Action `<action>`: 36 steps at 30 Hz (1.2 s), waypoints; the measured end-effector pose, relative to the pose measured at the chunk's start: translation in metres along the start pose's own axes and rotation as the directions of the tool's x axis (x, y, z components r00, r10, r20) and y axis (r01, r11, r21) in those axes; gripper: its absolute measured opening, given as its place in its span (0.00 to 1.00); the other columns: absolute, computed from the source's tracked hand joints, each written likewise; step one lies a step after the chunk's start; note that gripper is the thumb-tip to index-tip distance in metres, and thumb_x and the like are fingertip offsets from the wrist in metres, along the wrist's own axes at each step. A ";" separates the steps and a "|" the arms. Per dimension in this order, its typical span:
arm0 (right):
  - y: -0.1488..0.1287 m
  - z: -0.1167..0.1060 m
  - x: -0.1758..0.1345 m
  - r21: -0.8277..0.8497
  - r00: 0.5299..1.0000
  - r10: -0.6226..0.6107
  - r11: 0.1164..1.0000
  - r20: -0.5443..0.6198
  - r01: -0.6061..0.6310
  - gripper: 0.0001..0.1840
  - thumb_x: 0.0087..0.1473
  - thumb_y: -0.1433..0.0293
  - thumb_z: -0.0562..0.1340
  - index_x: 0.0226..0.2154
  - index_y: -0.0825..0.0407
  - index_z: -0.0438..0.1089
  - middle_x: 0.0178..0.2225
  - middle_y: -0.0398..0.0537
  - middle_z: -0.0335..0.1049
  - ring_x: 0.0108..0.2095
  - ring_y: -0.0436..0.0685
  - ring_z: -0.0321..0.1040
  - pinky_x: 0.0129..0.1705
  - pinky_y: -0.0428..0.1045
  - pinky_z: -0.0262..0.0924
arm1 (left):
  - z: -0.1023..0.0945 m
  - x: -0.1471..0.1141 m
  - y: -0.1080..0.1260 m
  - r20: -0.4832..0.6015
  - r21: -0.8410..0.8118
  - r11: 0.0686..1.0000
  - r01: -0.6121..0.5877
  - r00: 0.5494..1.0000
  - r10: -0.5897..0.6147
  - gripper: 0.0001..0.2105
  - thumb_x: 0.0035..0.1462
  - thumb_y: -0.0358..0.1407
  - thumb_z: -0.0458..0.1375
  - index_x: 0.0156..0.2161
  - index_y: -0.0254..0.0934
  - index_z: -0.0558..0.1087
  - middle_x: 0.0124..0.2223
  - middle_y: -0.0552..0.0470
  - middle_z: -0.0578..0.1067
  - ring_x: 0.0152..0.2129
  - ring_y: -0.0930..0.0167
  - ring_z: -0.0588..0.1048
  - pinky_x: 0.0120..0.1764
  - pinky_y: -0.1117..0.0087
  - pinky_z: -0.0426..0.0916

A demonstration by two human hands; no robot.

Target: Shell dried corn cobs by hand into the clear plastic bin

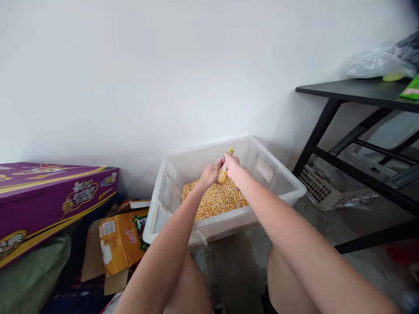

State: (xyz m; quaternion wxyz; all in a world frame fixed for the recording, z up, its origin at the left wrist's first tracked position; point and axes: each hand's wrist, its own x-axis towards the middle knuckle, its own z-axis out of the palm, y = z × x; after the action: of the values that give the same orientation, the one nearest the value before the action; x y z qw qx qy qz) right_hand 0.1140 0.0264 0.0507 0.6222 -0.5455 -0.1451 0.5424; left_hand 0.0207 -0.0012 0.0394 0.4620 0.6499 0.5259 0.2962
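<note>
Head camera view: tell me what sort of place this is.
Probably an indoor storage corner: a purple carton, a plastic tub of corn kernels, and a white crate under a black table.

The tub (225, 225) looks like smooth, cloudy plastic, the loose corn kernels (219, 200) slightly glossy, the tabletop (363, 90) matt, the purple box (59, 203) smooth printed cardboard.

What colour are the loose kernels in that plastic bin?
The kernels are golden yellow with paler, cream patches; they show best in the head view.
</note>
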 end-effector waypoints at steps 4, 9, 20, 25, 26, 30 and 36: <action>-0.005 -0.006 0.007 0.106 0.998 0.056 0.993 -0.042 -0.051 0.08 0.49 0.69 0.60 0.24 0.52 0.59 0.15 0.39 0.58 0.16 0.49 0.60 0.18 0.44 0.60 | -0.009 0.000 -0.005 -0.007 -0.055 0.998 0.041 0.999 -0.042 0.27 0.58 0.53 0.43 0.41 0.30 0.72 0.31 0.47 0.75 0.23 0.71 0.73 0.26 0.71 0.69; -0.004 -0.009 0.010 0.143 0.998 0.064 0.988 -0.029 -0.059 0.11 0.50 0.67 0.61 0.24 0.52 0.58 0.16 0.39 0.60 0.17 0.48 0.61 0.19 0.44 0.62 | -0.012 -0.006 -0.003 -0.118 0.456 0.890 -0.027 0.989 0.090 0.35 0.55 0.60 0.35 0.32 0.33 0.75 0.27 0.44 0.76 0.26 0.66 0.75 0.29 0.71 0.65; 0.006 0.004 0.012 0.047 0.999 0.015 0.999 -0.043 -0.013 0.12 0.45 0.74 0.59 0.18 0.50 0.55 0.12 0.36 0.52 0.14 0.47 0.52 0.14 0.43 0.52 | -0.002 -0.017 0.013 0.002 0.838 0.526 -0.147 0.964 0.267 0.41 0.60 0.51 0.22 0.32 0.33 0.77 0.30 0.38 0.77 0.32 0.61 0.75 0.34 0.68 0.62; 0.008 0.007 0.012 0.019 0.997 -0.009 1.000 -0.073 0.010 0.11 0.41 0.77 0.59 0.18 0.51 0.55 0.12 0.36 0.52 0.15 0.47 0.51 0.14 0.42 0.49 | -0.007 -0.015 0.009 0.000 0.819 0.557 -0.141 0.970 0.245 0.40 0.60 0.53 0.26 0.32 0.32 0.78 0.30 0.38 0.76 0.32 0.61 0.75 0.34 0.68 0.62; 0.009 0.007 0.011 0.012 0.997 -0.013 1.000 -0.074 0.014 0.11 0.41 0.77 0.58 0.18 0.50 0.55 0.12 0.36 0.52 0.15 0.47 0.51 0.14 0.43 0.49 | -0.007 -0.014 0.009 0.004 0.813 0.563 -0.146 0.969 0.245 0.39 0.60 0.53 0.27 0.31 0.32 0.78 0.30 0.37 0.76 0.32 0.61 0.75 0.34 0.68 0.62; 0.011 0.004 0.011 -0.062 0.997 -0.028 0.998 -0.073 0.024 0.10 0.40 0.77 0.58 0.17 0.51 0.56 0.13 0.37 0.52 0.16 0.47 0.51 0.14 0.43 0.48 | -0.008 -0.012 0.007 0.009 0.784 0.597 -0.168 0.966 0.260 0.38 0.60 0.54 0.30 0.28 0.32 0.77 0.28 0.38 0.76 0.30 0.62 0.75 0.33 0.69 0.62; 0.011 -0.001 0.010 -0.138 0.998 -0.043 0.990 -0.055 0.036 0.11 0.42 0.76 0.60 0.16 0.51 0.57 0.13 0.38 0.54 0.15 0.47 0.52 0.14 0.43 0.48 | -0.011 -0.010 -0.001 0.037 0.611 0.761 -0.218 0.968 0.247 0.37 0.58 0.57 0.32 0.19 0.33 0.71 0.17 0.45 0.70 0.21 0.67 0.72 0.29 0.71 0.61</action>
State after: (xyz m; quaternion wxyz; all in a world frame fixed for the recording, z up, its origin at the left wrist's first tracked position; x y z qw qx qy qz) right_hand 0.1124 0.0325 0.0369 0.5979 -0.5994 -0.1747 0.5027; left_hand 0.0081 -0.0078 0.0435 0.1753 0.8171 0.5188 0.1802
